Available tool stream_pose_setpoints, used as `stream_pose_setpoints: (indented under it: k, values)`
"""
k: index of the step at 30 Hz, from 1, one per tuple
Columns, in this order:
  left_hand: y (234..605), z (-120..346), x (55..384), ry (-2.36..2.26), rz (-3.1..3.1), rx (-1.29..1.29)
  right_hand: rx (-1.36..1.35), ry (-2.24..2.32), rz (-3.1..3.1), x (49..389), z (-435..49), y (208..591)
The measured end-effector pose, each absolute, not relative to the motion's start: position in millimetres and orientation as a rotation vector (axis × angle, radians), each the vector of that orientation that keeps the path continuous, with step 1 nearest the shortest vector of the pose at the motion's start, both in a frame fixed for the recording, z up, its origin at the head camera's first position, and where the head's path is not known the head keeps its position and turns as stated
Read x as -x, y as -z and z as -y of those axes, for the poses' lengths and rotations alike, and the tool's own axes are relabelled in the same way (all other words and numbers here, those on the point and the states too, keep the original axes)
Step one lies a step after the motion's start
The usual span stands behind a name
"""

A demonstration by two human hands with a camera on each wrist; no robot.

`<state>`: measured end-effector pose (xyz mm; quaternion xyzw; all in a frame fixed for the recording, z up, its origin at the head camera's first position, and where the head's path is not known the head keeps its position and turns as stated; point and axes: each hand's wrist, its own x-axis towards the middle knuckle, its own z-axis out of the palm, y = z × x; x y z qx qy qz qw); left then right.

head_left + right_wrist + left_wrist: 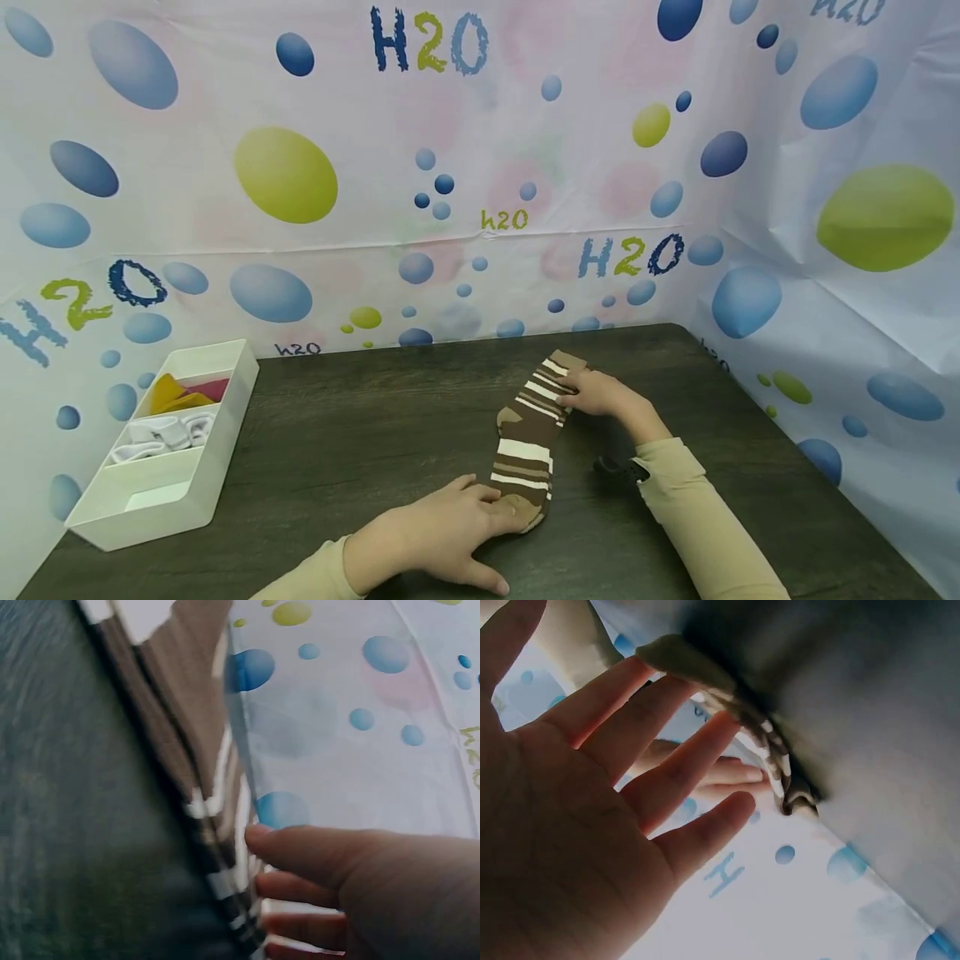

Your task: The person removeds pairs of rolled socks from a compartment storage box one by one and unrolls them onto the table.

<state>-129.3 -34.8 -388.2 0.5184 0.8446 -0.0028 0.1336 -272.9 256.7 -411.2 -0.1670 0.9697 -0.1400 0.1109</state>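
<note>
A pair of brown socks [525,429] with white and tan stripes lies flat on the dark table, one layered over the other. Their tan toe end points toward me and the cuff lies farther back. My left hand [450,529] rests at the toe, its fingers spread and fairly straight in the left wrist view. Near the cuff, my right hand [600,393] touches the socks' right edge with extended fingertips. In the right wrist view the socks' layered edge [169,690] stands beside the thumb and fingers.
On the left of the dark wooden table [360,417] stands a white divided box [232,433]. Its back compartment has yellow and dark red cloth items [176,394], the middle one white cloth items [161,433]. A bubble-printed sheet [360,100] hangs behind and beside the table.
</note>
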Motion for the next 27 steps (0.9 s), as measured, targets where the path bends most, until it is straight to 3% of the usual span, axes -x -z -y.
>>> stream_pose_setpoints:
  k: [12,27]
  values:
    - [395.6,15.1,114.3,0.256,-2.435,-1.591,0.56,0.502,-2.823,278.6,-251.3,420.6]
    - [391.3,-47.5,113.3,0.39,-2.353,-1.616,0.618,0.643,-2.715,285.9,-252.5,419.0]
